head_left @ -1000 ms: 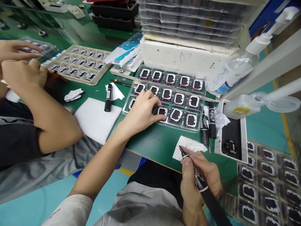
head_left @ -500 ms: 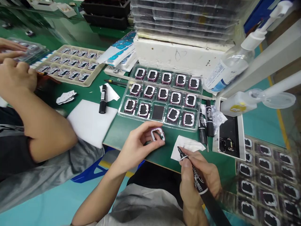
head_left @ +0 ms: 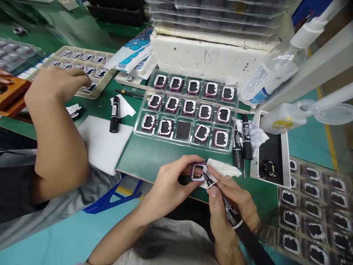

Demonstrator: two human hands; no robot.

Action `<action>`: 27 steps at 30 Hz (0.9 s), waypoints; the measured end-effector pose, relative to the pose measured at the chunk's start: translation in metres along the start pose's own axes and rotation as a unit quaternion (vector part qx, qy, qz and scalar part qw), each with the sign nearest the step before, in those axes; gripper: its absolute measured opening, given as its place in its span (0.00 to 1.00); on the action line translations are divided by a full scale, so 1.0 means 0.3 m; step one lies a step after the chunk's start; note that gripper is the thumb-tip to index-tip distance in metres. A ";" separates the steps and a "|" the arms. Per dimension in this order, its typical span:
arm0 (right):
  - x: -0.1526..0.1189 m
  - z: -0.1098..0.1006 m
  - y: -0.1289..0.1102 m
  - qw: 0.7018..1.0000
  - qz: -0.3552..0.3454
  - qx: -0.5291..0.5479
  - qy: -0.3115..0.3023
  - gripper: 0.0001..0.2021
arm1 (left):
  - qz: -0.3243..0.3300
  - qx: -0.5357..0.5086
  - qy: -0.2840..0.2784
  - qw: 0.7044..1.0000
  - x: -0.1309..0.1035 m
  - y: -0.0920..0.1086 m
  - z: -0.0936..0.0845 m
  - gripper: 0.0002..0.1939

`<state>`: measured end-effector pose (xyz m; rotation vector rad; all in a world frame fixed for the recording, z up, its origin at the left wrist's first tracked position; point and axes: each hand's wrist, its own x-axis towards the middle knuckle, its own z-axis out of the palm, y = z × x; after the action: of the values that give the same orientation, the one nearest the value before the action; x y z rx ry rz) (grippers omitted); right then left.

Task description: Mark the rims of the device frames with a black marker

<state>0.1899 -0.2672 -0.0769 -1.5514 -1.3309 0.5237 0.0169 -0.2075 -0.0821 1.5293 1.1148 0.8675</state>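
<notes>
Between the thumb and fingers of my left hand [head_left: 172, 184] is a small purple watch-case frame [head_left: 192, 173] with a white inner rim, tilted toward me. My right hand [head_left: 234, 206] grips a black marker pen [head_left: 231, 212], its tip at the right side of the frame's rim. Under both hands lies a white tissue [head_left: 224, 168], partly hidden. Just beyond them sits a clear plastic tray [head_left: 165, 139] with similar frames in its pockets; one pocket in the nearest row shows only a dark base.
Capped markers [head_left: 246, 138] and a pump bottle [head_left: 273, 70] stand to the right, beside a white box [head_left: 285, 162] and another filled tray [head_left: 302, 206]. At left, a co-worker's arm [head_left: 60, 136] reaches over a beige tray [head_left: 95, 95]. A white foam sheet [head_left: 106, 141] lies near it.
My left hand has moved right with the watch-case frame, bringing it to the marker tip. The co-worker's hand has shifted right, over the beige tray.
</notes>
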 end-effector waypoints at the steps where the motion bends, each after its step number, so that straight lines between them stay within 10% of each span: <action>1: 0.001 0.003 -0.004 1.000 -0.019 -0.017 -0.002 0.05 | 0.005 0.008 0.002 1.000 -0.001 -0.002 0.003 0.24; 10: 0.006 0.030 0.033 0.990 -0.130 0.000 0.059 0.15 | 0.002 0.037 0.031 0.999 -0.004 0.009 0.013 0.17; 27: 0.006 0.039 0.001 0.982 -0.132 -0.070 0.112 0.09 | 0.024 0.073 0.054 0.996 -0.007 0.018 0.022 0.15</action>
<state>0.1810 -0.2609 -0.0817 -1.4670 -1.3937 0.0879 0.0235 -0.2118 -0.0783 1.6506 1.2482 0.9274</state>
